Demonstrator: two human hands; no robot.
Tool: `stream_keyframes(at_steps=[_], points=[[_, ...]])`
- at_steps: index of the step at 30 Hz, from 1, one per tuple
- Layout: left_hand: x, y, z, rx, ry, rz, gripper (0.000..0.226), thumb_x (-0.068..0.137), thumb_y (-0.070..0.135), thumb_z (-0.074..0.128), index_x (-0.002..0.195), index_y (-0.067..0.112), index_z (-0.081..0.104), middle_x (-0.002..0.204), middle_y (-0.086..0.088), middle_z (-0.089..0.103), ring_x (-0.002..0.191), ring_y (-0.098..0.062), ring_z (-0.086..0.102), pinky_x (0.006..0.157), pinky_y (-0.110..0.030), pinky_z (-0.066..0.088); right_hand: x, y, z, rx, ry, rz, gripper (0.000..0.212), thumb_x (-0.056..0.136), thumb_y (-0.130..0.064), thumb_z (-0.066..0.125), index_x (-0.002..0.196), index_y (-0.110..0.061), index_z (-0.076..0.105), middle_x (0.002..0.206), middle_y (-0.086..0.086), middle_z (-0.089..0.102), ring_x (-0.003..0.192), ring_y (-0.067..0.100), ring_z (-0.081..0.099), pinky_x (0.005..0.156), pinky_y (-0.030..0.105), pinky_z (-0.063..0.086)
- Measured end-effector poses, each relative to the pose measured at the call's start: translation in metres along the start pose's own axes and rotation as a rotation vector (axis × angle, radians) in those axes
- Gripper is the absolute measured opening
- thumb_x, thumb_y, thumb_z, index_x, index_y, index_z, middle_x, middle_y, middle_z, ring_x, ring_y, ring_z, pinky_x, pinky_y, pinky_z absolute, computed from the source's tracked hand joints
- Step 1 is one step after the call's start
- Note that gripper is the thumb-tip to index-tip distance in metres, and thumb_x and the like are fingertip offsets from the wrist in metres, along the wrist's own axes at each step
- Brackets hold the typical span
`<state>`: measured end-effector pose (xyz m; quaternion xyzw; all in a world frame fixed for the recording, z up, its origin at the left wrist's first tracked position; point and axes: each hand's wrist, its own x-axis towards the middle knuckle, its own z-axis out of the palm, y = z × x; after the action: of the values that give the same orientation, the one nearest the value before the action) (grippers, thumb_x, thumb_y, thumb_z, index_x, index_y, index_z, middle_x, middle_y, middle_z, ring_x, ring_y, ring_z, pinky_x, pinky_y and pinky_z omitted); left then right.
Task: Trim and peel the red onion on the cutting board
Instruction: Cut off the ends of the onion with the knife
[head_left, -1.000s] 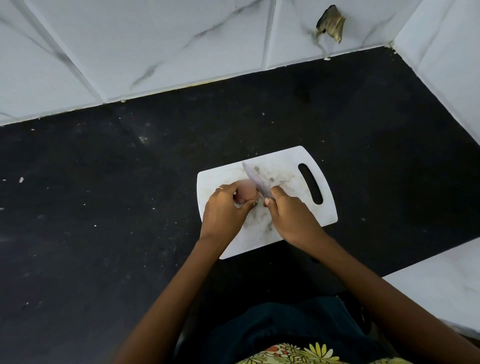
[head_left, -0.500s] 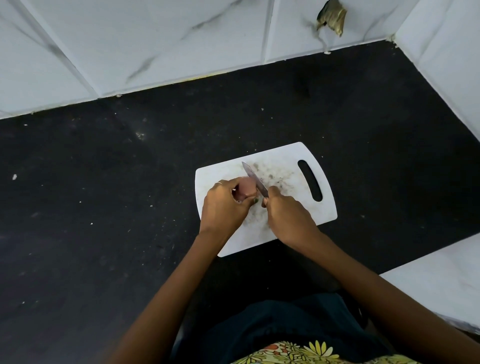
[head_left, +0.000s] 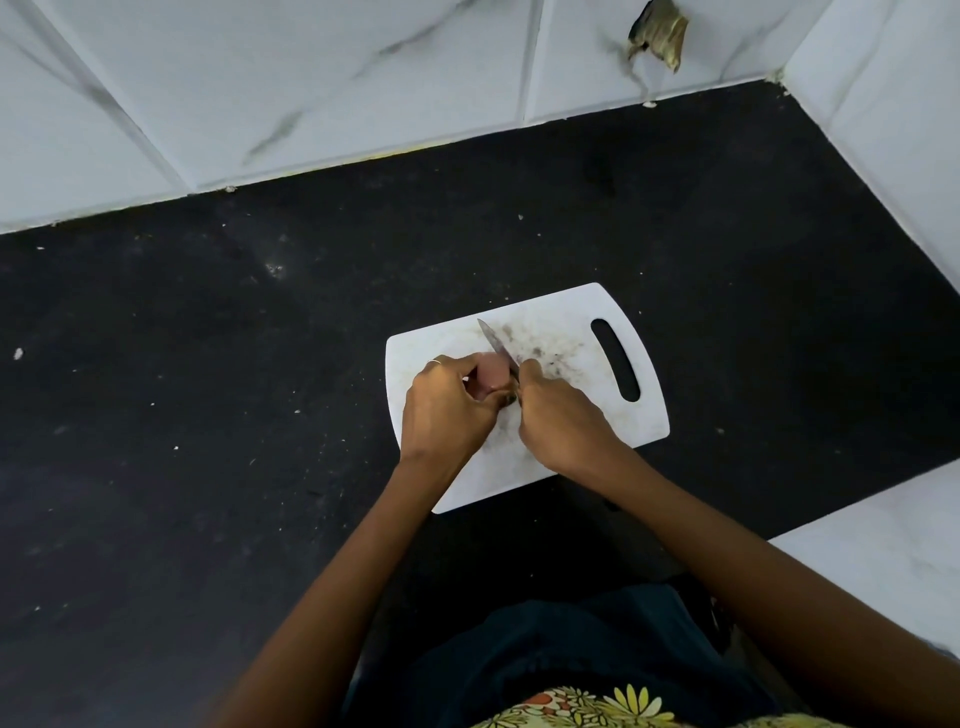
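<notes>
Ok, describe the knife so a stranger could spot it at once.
On the black countertop lies a white plastic cutting board with a slot handle. Above it, the hands meet: the left hand holds a pinkish red onion, the right hand grips the knife. It is the only thin grey metal blade, pointing away from the person.

A white board (head_left: 571, 415) lies on the black table (head_left: 208, 415), its handle slot to the right. Over it the left hand (head_left: 447, 410) grips an onion (head_left: 492, 373). The right hand (head_left: 561, 421) holds a knife (head_left: 496, 343), blade against the onion's right side, tip pointing away toward the tiled wall (head_left: 337, 78).
</notes>
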<state>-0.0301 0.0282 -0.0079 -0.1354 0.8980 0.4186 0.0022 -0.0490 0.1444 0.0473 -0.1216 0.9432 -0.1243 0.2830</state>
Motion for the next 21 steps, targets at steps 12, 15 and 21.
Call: stream_keyframes(at_steps=[12,15,21], points=[[0.003,0.003,-0.003,-0.002,-0.015,-0.032,0.024,0.082,0.036,0.066,0.098,0.019,0.073,0.086,0.002,0.072,0.079,-0.014,0.065,0.061,-0.020,0.045,0.005,-0.001,0.005,-0.020,0.043,-0.003,0.031,0.098,-0.011,0.035,0.129,-0.011,0.032,0.090,0.005,0.048,0.079,0.020,0.048,0.070,0.035,0.041],[0.004,0.005,-0.003,-0.029,-0.018,-0.083,0.022,0.081,0.033,0.070,0.098,0.019,0.073,0.086,0.003,0.072,0.077,-0.012,0.065,0.059,-0.016,0.040,-0.003,0.004,0.005,-0.024,0.020,0.003,0.033,0.098,-0.011,0.034,0.130,-0.011,0.030,0.103,0.012,0.059,0.083,0.024,0.055,0.070,0.034,0.040],[0.008,0.006,-0.007,0.010,-0.047,-0.064,0.019,0.080,0.030,0.072,0.094,0.016,0.073,0.081,0.002,0.071,0.073,-0.012,0.064,0.058,-0.014,0.038,-0.007,0.007,0.009,-0.029,0.043,0.008,0.034,0.097,-0.007,0.031,0.131,-0.010,0.029,0.108,0.016,0.062,0.094,0.032,0.061,0.069,0.037,0.038]])
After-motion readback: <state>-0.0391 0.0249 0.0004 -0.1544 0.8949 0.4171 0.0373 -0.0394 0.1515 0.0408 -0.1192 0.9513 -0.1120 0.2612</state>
